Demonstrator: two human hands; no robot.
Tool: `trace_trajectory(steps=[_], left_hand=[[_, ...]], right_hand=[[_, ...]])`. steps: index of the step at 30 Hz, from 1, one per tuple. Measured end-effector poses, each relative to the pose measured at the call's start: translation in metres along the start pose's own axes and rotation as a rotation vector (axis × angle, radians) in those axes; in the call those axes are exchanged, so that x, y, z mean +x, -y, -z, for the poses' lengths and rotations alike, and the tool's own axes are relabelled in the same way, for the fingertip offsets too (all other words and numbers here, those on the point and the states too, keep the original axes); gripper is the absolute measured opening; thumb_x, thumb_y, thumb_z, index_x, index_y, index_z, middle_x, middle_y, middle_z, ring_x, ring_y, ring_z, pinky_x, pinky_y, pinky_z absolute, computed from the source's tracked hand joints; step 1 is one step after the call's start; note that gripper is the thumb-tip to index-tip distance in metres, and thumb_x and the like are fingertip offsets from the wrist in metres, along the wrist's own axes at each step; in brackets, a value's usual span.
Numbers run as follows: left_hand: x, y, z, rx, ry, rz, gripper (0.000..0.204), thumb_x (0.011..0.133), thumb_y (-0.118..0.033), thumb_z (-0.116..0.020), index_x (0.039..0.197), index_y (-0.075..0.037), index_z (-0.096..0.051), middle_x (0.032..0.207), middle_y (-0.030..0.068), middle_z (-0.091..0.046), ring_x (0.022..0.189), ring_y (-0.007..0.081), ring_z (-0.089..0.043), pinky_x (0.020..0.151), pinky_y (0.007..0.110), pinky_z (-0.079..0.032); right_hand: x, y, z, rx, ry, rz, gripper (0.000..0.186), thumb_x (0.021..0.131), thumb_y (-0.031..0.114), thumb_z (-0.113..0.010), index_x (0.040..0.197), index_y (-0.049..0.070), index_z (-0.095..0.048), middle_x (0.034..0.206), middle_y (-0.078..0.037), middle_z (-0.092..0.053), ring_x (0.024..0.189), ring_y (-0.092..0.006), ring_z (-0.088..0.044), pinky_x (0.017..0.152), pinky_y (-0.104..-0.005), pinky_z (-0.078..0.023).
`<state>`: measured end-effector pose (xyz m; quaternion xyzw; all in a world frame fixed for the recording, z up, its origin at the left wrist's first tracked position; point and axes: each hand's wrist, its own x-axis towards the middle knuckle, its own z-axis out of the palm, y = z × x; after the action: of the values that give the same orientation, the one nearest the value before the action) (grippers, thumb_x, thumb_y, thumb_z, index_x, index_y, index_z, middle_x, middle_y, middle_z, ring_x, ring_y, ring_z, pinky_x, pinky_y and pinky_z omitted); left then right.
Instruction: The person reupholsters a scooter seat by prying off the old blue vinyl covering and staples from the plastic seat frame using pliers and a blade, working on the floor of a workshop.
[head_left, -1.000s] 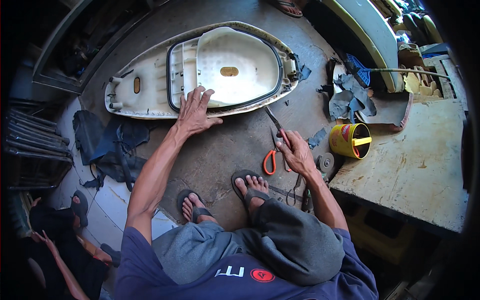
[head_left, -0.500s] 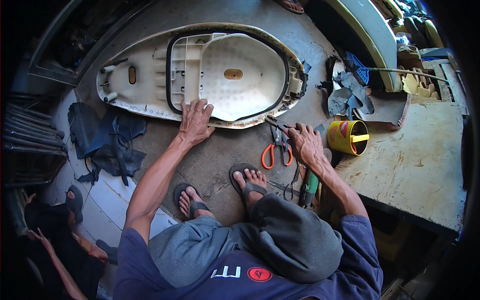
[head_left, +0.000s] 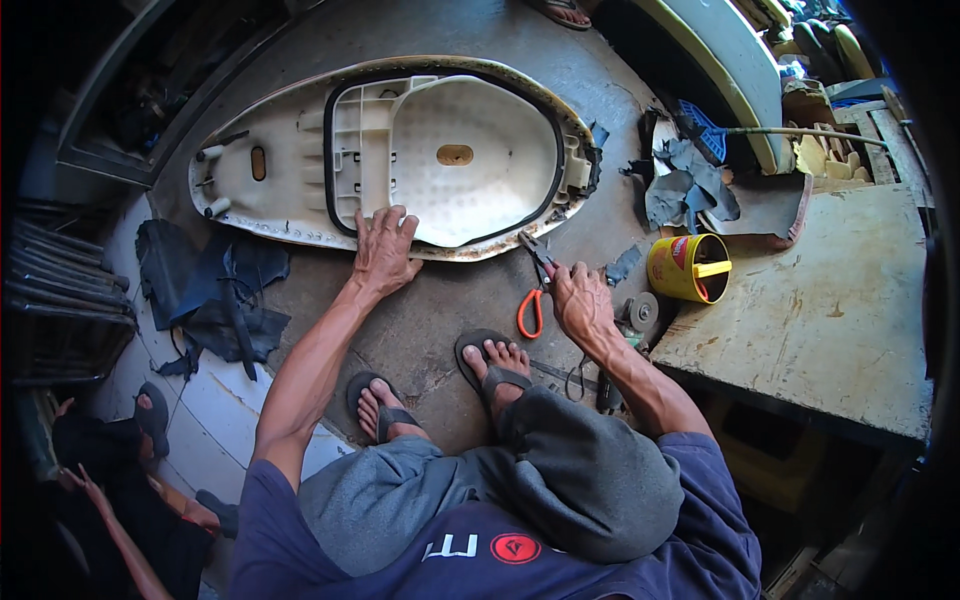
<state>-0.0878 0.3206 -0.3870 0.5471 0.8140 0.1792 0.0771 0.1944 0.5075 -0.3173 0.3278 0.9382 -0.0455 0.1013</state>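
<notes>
A motorcycle seat base [head_left: 290,200] lies upside down on the floor, its pale plastic shell showing, with a black rubber seal [head_left: 333,125] around the hollow. My left hand [head_left: 385,250] grips its near rim, fingers over the edge. In my right hand [head_left: 583,300] is a pair of pliers [head_left: 538,252] with red on the handles, the jaws at the near right rim. Whatever the jaws pinch is too small to make out. Orange-handled scissors [head_left: 530,314] lie below the pliers, partly hidden by them and my right hand.
An angle grinder [head_left: 641,313] lies right of my hand. A yellow tin [head_left: 690,268] stands beside a worn wooden table [head_left: 800,320]. Black material scraps [head_left: 225,290] lie at left, more scraps [head_left: 690,185] at right near a blue fly swatter [head_left: 705,130]. Another person [head_left: 110,500] sits lower left.
My right hand has moved a little left and nearer to me, and the pliers point more steeply at the rim. The left hand keeps its place on the seat base.
</notes>
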Motion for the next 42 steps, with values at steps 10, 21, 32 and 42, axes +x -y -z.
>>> trace_trajectory(steps=[10,21,32,42], left_hand=[[0.003,0.000,0.004,0.009,-0.047,-0.027,0.075,0.060,-0.023,-0.090,0.121,-0.010,-0.050,0.127,0.0129,-0.046,0.122,0.0356,-0.047,0.107,0.069,-0.029],[0.007,0.000,-0.002,0.030,-0.089,-0.048,0.074,0.058,-0.022,-0.090,0.119,-0.009,-0.050,0.124,0.0134,-0.047,0.121,0.0359,-0.048,0.107,0.066,-0.030],[-0.002,-0.001,-0.014,0.055,-0.081,-0.074,0.074,0.058,-0.022,-0.090,0.119,-0.009,-0.049,0.124,0.0138,-0.045,0.122,0.0362,-0.046,0.111,0.068,-0.025],[-0.003,0.002,-0.014,0.055,-0.037,-0.028,0.076,0.060,-0.026,-0.091,0.122,-0.010,-0.051,0.128,0.0120,-0.043,0.125,0.0343,-0.044,0.111,0.071,-0.024]], right_hand=[[-0.006,-0.011,0.011,1.574,0.630,-0.536,0.047,0.105,0.043,-0.050,0.099,-0.002,-0.061,0.089,-0.015,-0.069,0.066,-0.0254,-0.071,0.053,-0.0346,-0.058],[-0.003,-0.001,-0.026,0.450,0.188,-0.228,0.043,0.103,0.042,-0.054,0.096,0.001,-0.063,0.071,-0.011,-0.070,0.080,-0.0245,-0.074,0.056,-0.0337,-0.056],[0.008,-0.010,-0.037,1.137,0.364,-0.561,0.038,0.105,0.044,-0.048,0.105,0.008,-0.060,0.103,-0.019,-0.070,0.087,-0.0326,-0.072,0.058,-0.0366,-0.053],[0.013,-0.023,-0.012,2.225,0.573,-0.670,0.048,0.108,0.041,-0.041,0.112,-0.004,-0.058,0.109,-0.021,-0.069,0.096,-0.0377,-0.071,0.077,-0.0517,-0.062]])
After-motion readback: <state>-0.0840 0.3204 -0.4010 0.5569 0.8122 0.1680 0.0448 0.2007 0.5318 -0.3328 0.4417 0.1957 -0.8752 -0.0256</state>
